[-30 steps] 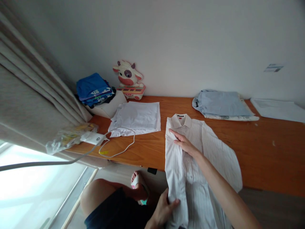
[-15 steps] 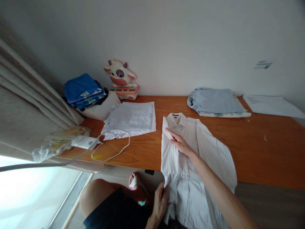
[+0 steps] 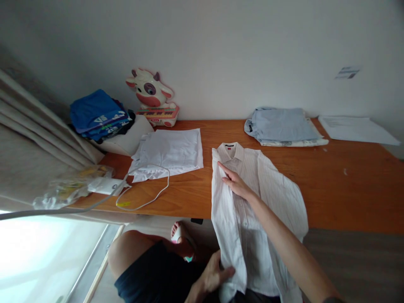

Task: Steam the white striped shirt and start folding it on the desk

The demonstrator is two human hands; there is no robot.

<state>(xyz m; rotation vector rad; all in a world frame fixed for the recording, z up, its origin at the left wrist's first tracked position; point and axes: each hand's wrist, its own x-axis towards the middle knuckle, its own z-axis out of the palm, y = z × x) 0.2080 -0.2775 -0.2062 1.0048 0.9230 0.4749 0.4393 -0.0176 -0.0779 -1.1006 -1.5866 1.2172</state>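
Note:
A white, finely striped button-up shirt (image 3: 249,235) lies with its collar towards the wall, its lower part hanging over the table's front edge towards my lap. My right hand (image 3: 236,183) rests flat on the upper left front of it, fingers stretched out below the collar. One sleeve lies folded in along the left side. At the lower end of that side, my left hand (image 3: 214,273) grips the striped cloth; part of its fingers is hidden by the fabric and slightly blurred.
On the wooden table (image 3: 186,193) lie a folded white garment (image 3: 172,149), a folded light-blue garment (image 3: 284,124) and a white sheet (image 3: 350,128). A cow toy keyboard (image 3: 154,101), blue clothes (image 3: 97,111) on a white box, a plastic bag (image 3: 69,187) and a cable (image 3: 160,193) are left.
My left hand has moved down along the shirt's left side, and the sleeve there now lies straighter and longer. My right hand stays pressed near the collar. The view has shifted slightly.

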